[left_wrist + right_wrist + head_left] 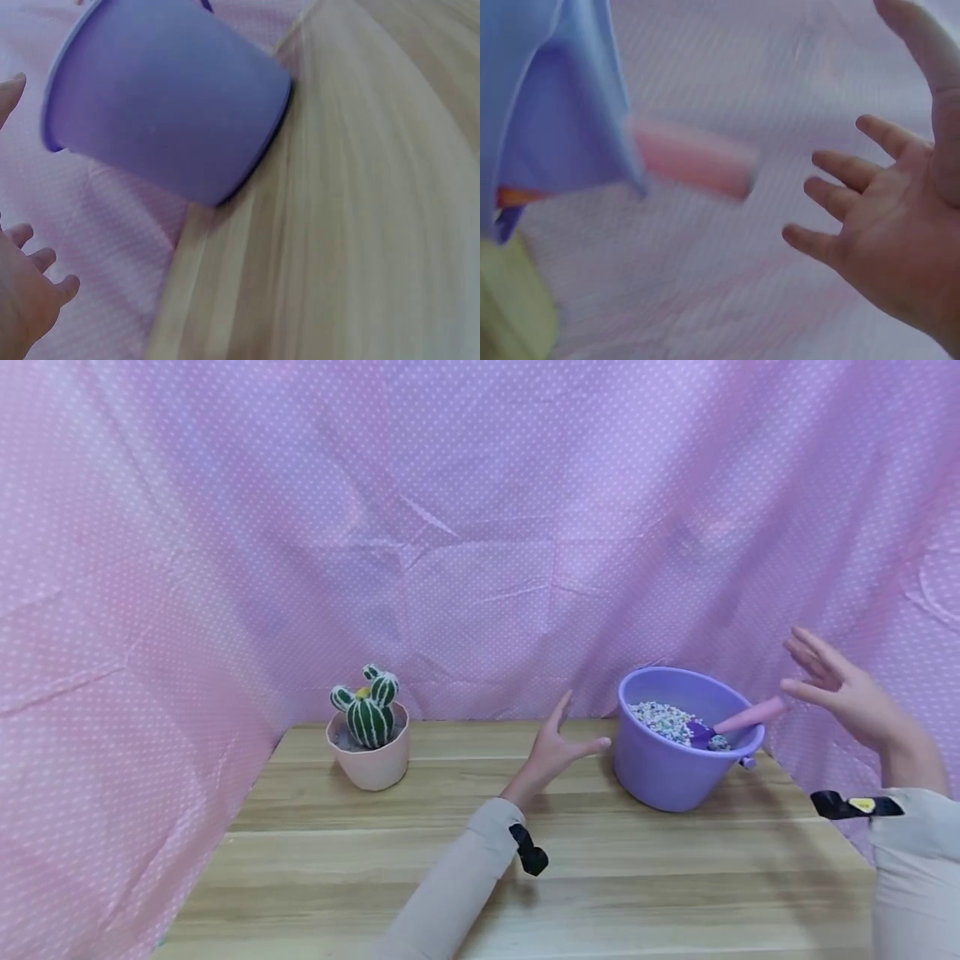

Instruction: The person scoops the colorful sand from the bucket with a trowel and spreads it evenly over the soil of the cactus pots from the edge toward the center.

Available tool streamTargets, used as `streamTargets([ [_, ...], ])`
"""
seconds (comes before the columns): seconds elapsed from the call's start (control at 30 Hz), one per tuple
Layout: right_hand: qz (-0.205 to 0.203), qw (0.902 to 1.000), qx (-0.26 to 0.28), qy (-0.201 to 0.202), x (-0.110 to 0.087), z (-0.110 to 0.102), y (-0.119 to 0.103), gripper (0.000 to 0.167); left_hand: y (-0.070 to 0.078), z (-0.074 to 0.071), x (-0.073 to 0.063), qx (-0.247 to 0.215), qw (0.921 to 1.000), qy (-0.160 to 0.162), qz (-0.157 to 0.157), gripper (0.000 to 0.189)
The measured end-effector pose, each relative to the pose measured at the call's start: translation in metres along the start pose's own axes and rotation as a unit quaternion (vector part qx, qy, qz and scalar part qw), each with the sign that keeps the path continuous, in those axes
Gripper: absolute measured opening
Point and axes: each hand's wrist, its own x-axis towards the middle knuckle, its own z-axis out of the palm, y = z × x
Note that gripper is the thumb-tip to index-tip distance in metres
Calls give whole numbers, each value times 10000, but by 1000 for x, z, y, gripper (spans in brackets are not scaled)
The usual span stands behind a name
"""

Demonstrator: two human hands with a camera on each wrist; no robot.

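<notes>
A purple bucket (667,777) stands on the right part of the table, partly filled with small pale, multicoloured pellets (660,720). Inside it leans a small shovel with a purple blade and a pink handle (750,717), which juts out over the right rim. My left hand (551,750), thumb and fingers spread, is just left of the bucket and apart from it. To the right of the handle my right hand (847,697) is raised with its fingers extended, holding nothing. In the right wrist view a gap shows between those fingers (832,196) and the handle end.
A green cactus (370,720) in a pale pink pot (375,768) stands at the table's back left. Pink dotted cloth (480,568) hangs behind and beside the wooden table (360,868). The bucket's side knob (747,762) sticks out at right.
</notes>
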Motion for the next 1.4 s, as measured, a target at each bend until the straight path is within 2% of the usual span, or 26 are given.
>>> streamTargets([
  [0.1, -328, 9922, 1143, -369, -9, -2, 41, 76, -3, 11, 1, -157, 9998, -99, -5, 104],
  [0.2, -725, 9659, 2268, -1022, -11, 2, 74, 74, -5, 23, 2, -221, 9996, -145, -29, 97],
  [0.23, -1027, 9560, 2374, -1384, -8, 4, 82, 74, -5, 27, 2, -266, 9995, -145, -35, 95],
  [0.27, -1174, 9438, 2604, -1666, -7, 5, 89, 74, -5, 31, 2, -329, 9993, -154, -38, 92],
  [0.3, -1233, 9363, 2706, -1871, -5, 6, 94, 74, -5, 35, 2, -398, 9991, -164, -21, 89],
  [0.37, -1241, 9305, 2713, -2125, -3, 8, 100, 72, -4, 41, 3, -490, 9987, -155, 39, 85],
  [0.43, -1255, 9317, 2525, -2288, -1, 10, 104, 69, -2, 46, 4, -536, 9984, -125, 128, 85],
  [0.5, -1092, 9425, 2277, -2187, -2, 13, 105, 62, 0, 48, 6, -500, 9984, -98, 254, 85],
  [0.53, -1113, 9432, 2218, -2210, -1, 15, 107, 60, 1, 49, 7, -446, 9986, -71, 287, 86],
  [0.63, -1588, 9349, 2064, -2410, 8, 22, 111, 47, 3, 50, 9, -247, 9992, -5, 329, 89],
  [0.8, -1896, 9362, 1812, -2341, 17, 30, 111, 35, 8, 46, 11, 153, 9996, -81, 204, 94],
  [1.03, -1169, 9603, 1592, -1972, 11, 28, 96, 42, 16, 35, 16, 275, 9985, -440, 186, 96],
  [1.1, -1144, 9639, 1354, -1985, 13, 29, 93, 40, 19, 32, 17, 254, 9984, -455, 200, 96],
  [1.2, -1225, 9639, 1168, -2056, 17, 32, 91, 34, 21, 28, 19, 266, 9986, -407, 207, 95],
  [1.4, -1264, 9616, 1246, -2092, 21, 43, 90, 33, 18, 18, 20, 343, 9987, -298, 246, 91],
])
